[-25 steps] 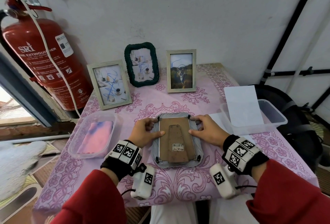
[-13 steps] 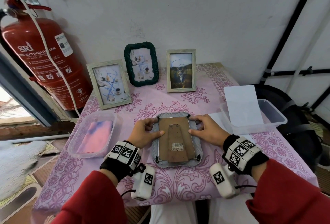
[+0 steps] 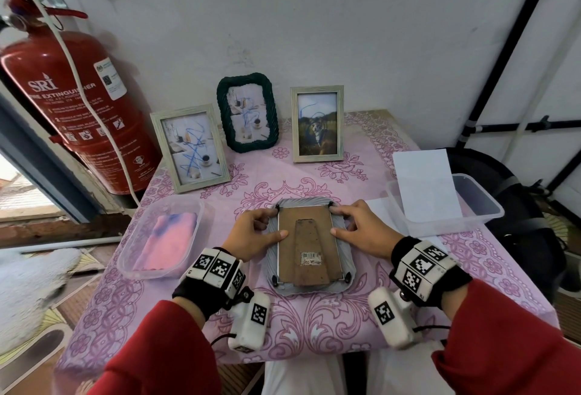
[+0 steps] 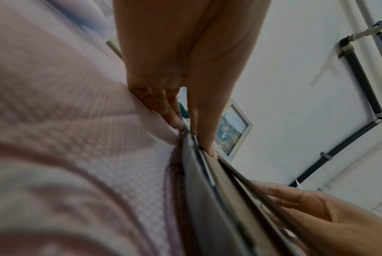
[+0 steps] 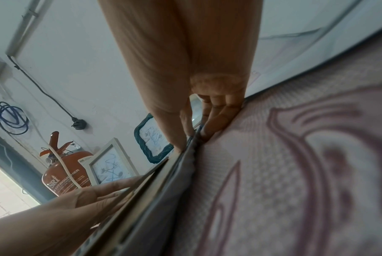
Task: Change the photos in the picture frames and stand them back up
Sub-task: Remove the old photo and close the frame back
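Hands work a grey picture frame (image 3: 311, 250) lying face down on the table (image 3: 465, 272): left hand (image 3: 251, 234) and right hand (image 3: 364, 232) grip its side edges, thumbs on the backing board (image 3: 306, 240). Light, rigid, likely glass-fronted; best held by the rims.

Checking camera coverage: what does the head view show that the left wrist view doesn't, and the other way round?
Head only: fire extinguisher, pink-filled tub, clear tub with white paper.
Left wrist only: wall pipes.
Both: face-down frame, left hand and right hand at its sides, thumbs on its backing.
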Demonstrator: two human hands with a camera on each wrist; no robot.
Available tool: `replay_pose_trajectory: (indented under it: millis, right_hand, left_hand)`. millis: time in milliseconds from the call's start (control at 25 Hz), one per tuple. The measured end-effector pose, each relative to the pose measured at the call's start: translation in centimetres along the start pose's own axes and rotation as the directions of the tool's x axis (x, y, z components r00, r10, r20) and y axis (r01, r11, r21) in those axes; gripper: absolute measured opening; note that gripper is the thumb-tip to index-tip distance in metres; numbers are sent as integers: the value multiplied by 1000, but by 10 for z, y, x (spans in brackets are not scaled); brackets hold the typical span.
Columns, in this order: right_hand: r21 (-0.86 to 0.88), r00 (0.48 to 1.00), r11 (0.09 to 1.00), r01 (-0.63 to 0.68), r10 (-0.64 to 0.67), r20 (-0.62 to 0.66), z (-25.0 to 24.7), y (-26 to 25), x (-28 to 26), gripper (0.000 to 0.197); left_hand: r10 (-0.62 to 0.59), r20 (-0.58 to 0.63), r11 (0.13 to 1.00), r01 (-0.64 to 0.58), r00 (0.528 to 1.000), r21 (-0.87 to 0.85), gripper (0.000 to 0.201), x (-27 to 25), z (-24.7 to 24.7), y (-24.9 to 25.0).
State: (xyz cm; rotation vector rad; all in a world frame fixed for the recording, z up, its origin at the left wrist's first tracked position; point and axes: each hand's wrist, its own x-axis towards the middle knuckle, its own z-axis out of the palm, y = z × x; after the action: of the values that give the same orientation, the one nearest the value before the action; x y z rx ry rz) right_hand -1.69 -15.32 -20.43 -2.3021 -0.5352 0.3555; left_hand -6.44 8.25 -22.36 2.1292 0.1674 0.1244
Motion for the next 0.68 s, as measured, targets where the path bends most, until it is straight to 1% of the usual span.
replay_pose_trajectory:
  millis: [160, 320, 680]
  right_hand:
    - [-37, 999, 999, -5, 6, 39, 0, -1, -1, 54]
    - [-41, 999, 999, -16, 18, 40, -1, -1, -1, 56]
    - [24, 1000, 1000, 1, -2, 18, -3, 4, 0, 55]
  left_hand:
    - [24, 37, 1000, -25, 999, 7, 50, 0, -1, 0]
    - [27, 30, 1000, -27, 999, -2, 50, 0, -1, 0]
    - [22, 31, 1000, -22, 999, -11, 49, 0, -1, 1]
